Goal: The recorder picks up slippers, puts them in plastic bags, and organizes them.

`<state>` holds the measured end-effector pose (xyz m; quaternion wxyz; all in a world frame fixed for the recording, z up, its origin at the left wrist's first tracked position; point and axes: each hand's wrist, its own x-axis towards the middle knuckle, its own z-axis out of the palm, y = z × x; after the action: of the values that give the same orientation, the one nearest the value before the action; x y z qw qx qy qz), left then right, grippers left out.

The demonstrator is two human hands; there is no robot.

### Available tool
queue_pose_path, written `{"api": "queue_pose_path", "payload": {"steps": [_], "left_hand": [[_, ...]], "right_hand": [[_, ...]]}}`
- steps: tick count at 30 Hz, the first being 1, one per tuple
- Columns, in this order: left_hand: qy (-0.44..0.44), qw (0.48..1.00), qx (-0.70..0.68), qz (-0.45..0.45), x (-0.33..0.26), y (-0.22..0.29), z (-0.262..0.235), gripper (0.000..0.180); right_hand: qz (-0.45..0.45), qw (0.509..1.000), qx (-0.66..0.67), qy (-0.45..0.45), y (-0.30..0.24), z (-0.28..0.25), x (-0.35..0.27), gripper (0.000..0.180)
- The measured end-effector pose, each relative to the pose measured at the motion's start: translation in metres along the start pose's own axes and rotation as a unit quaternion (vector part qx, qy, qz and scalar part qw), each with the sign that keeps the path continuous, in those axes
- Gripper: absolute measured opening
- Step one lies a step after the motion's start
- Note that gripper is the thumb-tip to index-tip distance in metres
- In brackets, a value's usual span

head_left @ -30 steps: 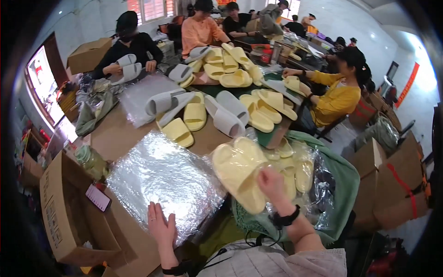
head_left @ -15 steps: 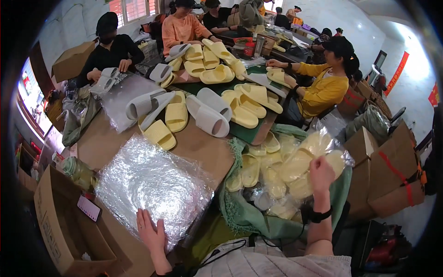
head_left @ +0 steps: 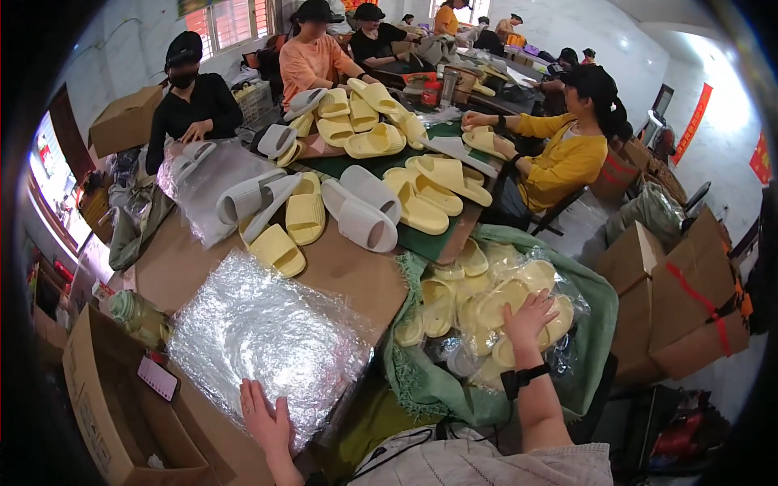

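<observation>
My left hand (head_left: pixel 266 419) rests flat on the near edge of a stack of clear plastic bags (head_left: pixel 267 332) lying on the brown table (head_left: pixel 348 271). My right hand (head_left: pixel 528 317), fingers spread, lies on bagged pale yellow slippers (head_left: pixel 486 304) piled in a green cloth sack (head_left: pixel 596 324) to my right. It wears a black wrist strap. Neither hand grips anything.
Loose yellow slippers (head_left: pixel 296 215) and white slippers (head_left: pixel 361 211) cover the table ahead. An open cardboard box (head_left: pixel 105 405) stands at my left, with more boxes (head_left: pixel 681 300) at right. Several seated people work around the table, one in yellow (head_left: pixel 567 158) at right.
My right hand carried a bagged yellow slipper pair from in front of me down to the right into the sack and now lies open on the pile. My left hand stayed on the plastic.
</observation>
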<state>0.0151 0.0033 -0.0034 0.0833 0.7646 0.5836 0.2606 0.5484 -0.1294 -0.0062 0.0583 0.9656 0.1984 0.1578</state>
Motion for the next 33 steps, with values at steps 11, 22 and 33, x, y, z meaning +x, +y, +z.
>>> {"api": "queue_pose_path", "payload": {"steps": [11,22,33], "left_hand": [[0.018,1.000,-0.007,-0.013,0.000,0.000,-0.005,0.060],[0.040,0.999,-0.023,-0.007,-0.001,0.003,-0.002,0.062],[0.045,0.999,-0.015,-0.011,-0.003,-0.009,-0.003,0.063]], "right_hand": [[-0.215,0.915,0.312,0.141,-0.084,-0.109,-0.021,0.053],[-0.186,0.730,0.637,-0.162,-0.276,-0.018,0.058,0.074],[-0.333,0.796,0.505,0.005,-0.267,-0.091,0.014,0.076]]}}
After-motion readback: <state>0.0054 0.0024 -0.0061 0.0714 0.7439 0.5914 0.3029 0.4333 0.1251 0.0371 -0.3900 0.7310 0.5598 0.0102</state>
